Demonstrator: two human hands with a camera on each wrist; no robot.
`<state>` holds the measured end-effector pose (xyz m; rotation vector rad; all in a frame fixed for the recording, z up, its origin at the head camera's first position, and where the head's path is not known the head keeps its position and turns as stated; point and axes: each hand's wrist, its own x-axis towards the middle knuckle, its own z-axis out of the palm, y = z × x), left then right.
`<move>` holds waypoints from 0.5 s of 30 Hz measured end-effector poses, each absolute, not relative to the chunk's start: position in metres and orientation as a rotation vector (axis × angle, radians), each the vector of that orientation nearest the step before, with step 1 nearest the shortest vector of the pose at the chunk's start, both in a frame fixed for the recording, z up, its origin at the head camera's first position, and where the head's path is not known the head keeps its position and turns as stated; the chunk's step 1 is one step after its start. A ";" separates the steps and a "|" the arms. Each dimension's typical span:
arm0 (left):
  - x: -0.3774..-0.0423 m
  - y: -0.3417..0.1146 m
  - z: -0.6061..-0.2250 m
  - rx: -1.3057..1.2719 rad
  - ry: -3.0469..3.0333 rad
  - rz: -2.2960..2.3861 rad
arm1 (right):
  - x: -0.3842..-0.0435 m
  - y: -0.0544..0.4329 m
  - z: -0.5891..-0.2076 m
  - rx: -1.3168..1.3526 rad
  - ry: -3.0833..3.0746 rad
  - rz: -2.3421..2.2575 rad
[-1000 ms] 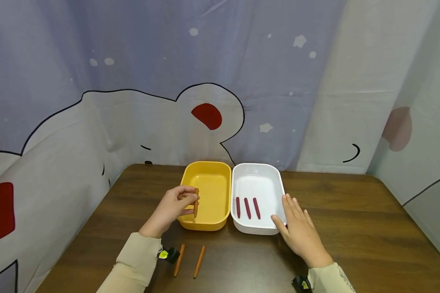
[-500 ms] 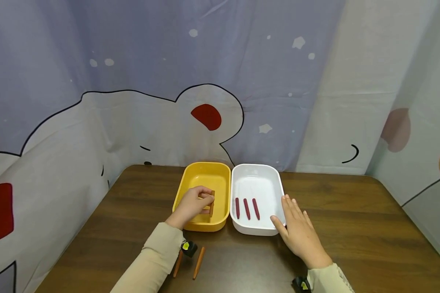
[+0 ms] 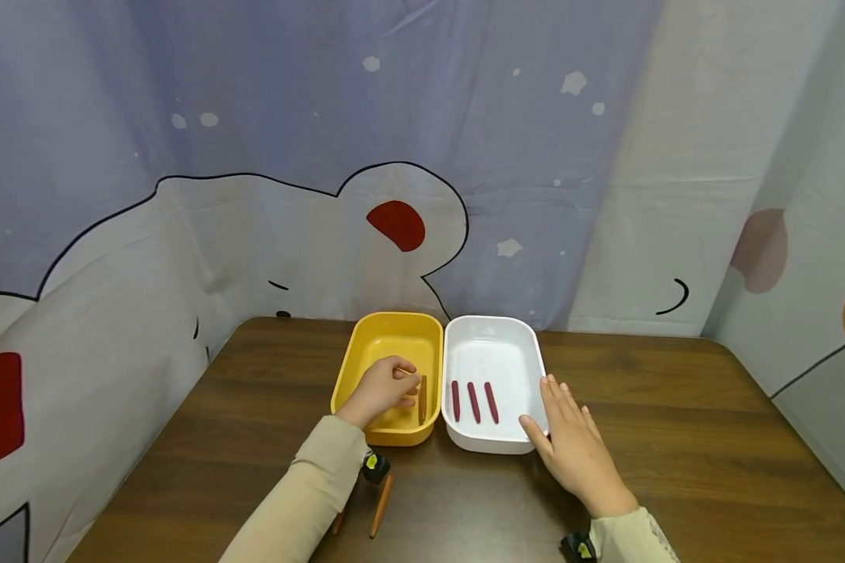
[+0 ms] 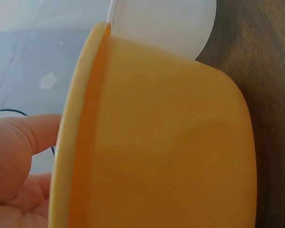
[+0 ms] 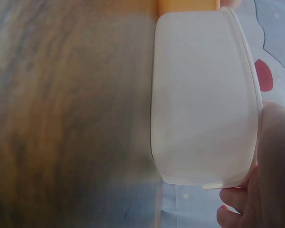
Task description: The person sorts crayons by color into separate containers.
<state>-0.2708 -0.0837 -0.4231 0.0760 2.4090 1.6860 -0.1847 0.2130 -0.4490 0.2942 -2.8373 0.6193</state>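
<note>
In the head view, my left hand (image 3: 387, 389) reaches into the yellow tray (image 3: 350, 361). Its thumb and fingertips are right at the left side of an orange crayon (image 3: 423, 401) that lies lengthwise by the tray's right wall. From the left wrist, the tray's side (image 4: 166, 137) hides most of that hand and the crayon. My right hand (image 3: 573, 446) has its fingers extended along the right rim of the white tray (image 3: 493, 361). Three dark red crayons (image 3: 474, 402) lie side by side in the white tray.
Two more orange crayons lie on the wooden table (image 3: 676, 438) in front of the trays. One crayon (image 3: 382, 507) shows fully; the other (image 3: 339, 522) is mostly covered by the left sleeve (image 3: 310, 485). A patterned curtain (image 3: 289, 102) hangs behind the table.
My left hand has moved right across the yellow tray with the orange crayon, which is now lower and near the right wall, with the fingertips beside it. The right hand has stayed in place.
</note>
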 end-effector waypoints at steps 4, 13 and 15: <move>-0.267 -0.086 -0.422 0.106 2.428 1.686 | -0.185 0.213 -0.449 0.295 -2.838 0.616; -0.248 -0.105 -0.401 0.228 2.394 1.787 | -0.184 0.213 -0.448 0.294 -2.845 0.619; -0.241 -0.111 -0.397 0.246 2.372 1.805 | -0.185 0.213 -0.448 0.294 -2.846 0.621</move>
